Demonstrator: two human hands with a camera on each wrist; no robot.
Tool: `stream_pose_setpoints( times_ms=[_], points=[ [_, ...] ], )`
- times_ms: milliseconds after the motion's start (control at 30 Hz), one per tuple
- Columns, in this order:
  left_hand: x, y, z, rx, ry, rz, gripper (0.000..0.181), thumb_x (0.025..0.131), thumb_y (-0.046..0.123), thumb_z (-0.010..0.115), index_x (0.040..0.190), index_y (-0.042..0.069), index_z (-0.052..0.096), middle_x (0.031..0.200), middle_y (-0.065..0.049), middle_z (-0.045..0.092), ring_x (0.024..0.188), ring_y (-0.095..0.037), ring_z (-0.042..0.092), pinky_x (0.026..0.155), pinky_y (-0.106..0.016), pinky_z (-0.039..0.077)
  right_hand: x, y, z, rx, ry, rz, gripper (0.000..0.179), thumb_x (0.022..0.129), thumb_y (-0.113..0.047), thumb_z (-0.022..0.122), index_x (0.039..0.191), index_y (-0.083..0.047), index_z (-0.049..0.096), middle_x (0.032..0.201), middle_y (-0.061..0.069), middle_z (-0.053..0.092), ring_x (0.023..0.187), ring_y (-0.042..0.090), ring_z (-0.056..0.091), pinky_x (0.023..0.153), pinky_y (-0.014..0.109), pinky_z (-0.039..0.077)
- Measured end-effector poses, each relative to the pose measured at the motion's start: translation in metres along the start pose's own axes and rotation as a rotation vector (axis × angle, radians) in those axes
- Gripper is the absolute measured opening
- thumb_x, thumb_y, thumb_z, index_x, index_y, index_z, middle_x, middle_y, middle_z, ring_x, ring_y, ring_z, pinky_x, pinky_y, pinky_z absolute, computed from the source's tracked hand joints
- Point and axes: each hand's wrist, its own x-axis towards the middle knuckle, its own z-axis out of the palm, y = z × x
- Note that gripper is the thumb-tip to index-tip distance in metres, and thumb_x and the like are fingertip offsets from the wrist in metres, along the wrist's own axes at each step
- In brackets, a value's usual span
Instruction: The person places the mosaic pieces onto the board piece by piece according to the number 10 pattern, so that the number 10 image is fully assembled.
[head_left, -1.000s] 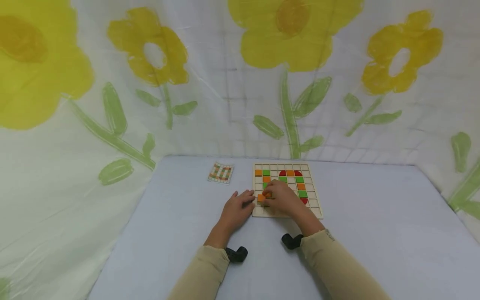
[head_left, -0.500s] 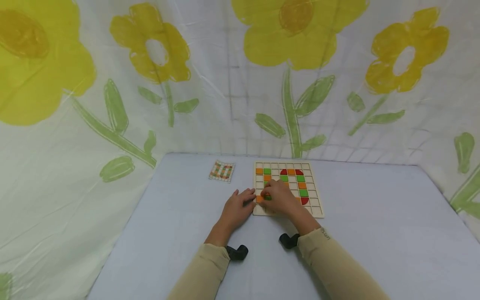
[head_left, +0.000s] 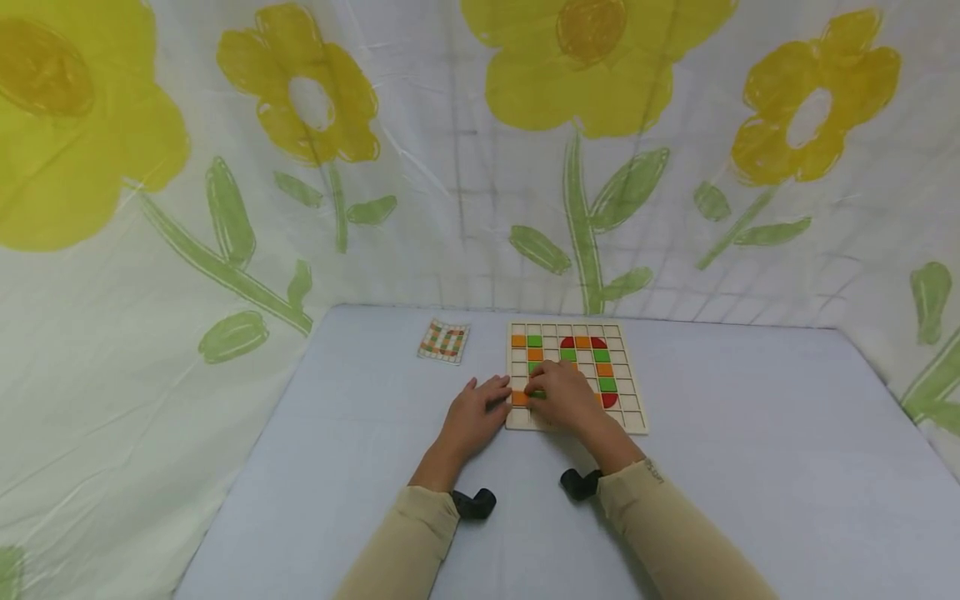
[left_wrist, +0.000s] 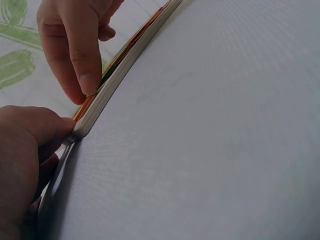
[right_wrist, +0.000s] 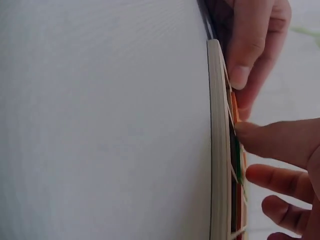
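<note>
A wooden grid board (head_left: 632,414) with orange, green and red tiles lies on the table. My left hand (head_left: 474,419) rests beside its left edge; in the left wrist view its thumb (left_wrist: 62,128) touches the board's corner. Over the board's lower left part, my right hand (head_left: 562,396) has thumb and forefinger at a green tile (right_wrist: 237,159), one at each end of it. An orange tile (head_left: 520,398) sits in the left column, between the two hands. The right hand covers several middle cells.
A small pattern card (head_left: 443,342) with coloured squares lies left of the board. Behind the white table (head_left: 360,375) hangs a curtain (head_left: 420,250) printed with yellow flowers. Dark wrist devices (head_left: 474,504) show at both cuffs.
One second ago the right hand held the orange tile above the left column. That tile now lies on the board, and the right fingers are at the green tile beside it. The left hand stays put.
</note>
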Motion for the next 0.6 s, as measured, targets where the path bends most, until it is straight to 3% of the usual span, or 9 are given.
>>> stream_pose_setpoints(
  times_ms=[133, 267, 433, 600],
  points=[
    [-0.001, 0.001, 0.001, -0.021, -0.009, -0.006, 0.034, 0.095, 0.024, 0.065, 0.126, 0.01, 0.068, 0.141, 0.004, 0.057, 0.134, -0.012, 0.05, 0.124, -0.039, 0.022, -0.01, 0.017, -0.004, 0.12, 0.044, 0.04, 0.03, 0.089, -0.026, 0.072, 0.115, -0.012, 0.073, 0.125, 0.011, 0.064, 0.12, 0.036, 0.052, 0.102, 0.052, 0.046],
    [-0.002, -0.001, 0.001, -0.012, -0.01, -0.018, 0.034, 0.095, 0.024, 0.065, 0.126, 0.011, 0.068, 0.142, 0.005, 0.056, 0.135, -0.012, 0.05, 0.124, -0.038, 0.022, -0.029, 0.045, -0.018, 0.237, 0.116, 0.139, 0.039, 0.093, -0.026, 0.068, 0.127, -0.008, 0.066, 0.133, 0.016, 0.06, 0.129, 0.04, 0.046, 0.108, 0.058, 0.04],
    [-0.007, -0.003, -0.005, 0.01, -0.014, -0.028, 0.035, 0.095, 0.024, 0.065, 0.128, 0.011, 0.067, 0.143, 0.005, 0.055, 0.136, -0.013, 0.049, 0.123, -0.04, 0.022, -0.056, 0.077, -0.032, 0.268, 0.175, 0.259, 0.046, 0.095, -0.022, 0.065, 0.136, -0.004, 0.058, 0.142, 0.021, 0.052, 0.135, 0.044, 0.039, 0.112, 0.061, 0.034],
    [-0.013, -0.009, -0.012, 0.017, -0.019, -0.021, 0.037, 0.096, 0.024, 0.064, 0.13, 0.01, 0.065, 0.145, 0.004, 0.054, 0.137, -0.015, 0.047, 0.124, -0.041, 0.022, -0.076, 0.104, -0.037, 0.215, 0.205, 0.318, 0.051, 0.095, -0.021, 0.064, 0.14, 0.0, 0.051, 0.146, 0.025, 0.045, 0.137, 0.047, 0.034, 0.112, 0.063, 0.031]
  ],
)
